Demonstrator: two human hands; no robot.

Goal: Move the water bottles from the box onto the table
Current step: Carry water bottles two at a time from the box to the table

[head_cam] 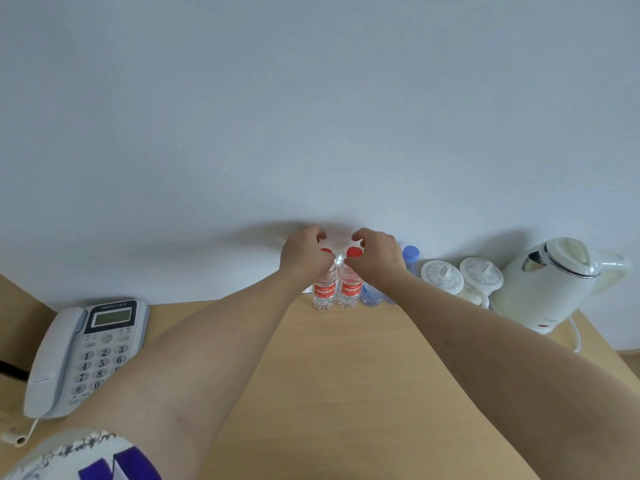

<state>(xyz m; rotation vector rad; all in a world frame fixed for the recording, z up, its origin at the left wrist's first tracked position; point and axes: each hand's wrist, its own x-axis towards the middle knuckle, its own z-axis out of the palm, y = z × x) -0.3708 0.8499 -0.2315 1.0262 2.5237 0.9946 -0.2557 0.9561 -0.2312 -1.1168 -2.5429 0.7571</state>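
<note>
water bottles with red caps, two of them, stand upright and touching on the wooden table against the wall. the left hand curls its fingers round the left bottle's neck; the right hand grips the other the same way. just right of them stands a blue-capped bottle, then two lidded cups and a white kettle. a desk phone sits well left.

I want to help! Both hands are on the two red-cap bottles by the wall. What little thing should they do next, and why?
Probably let go. The two red-cap bottles already stand upright, side by side on the table, so the left hand and right hand, curled at the necks, can likely release and draw back.
</note>
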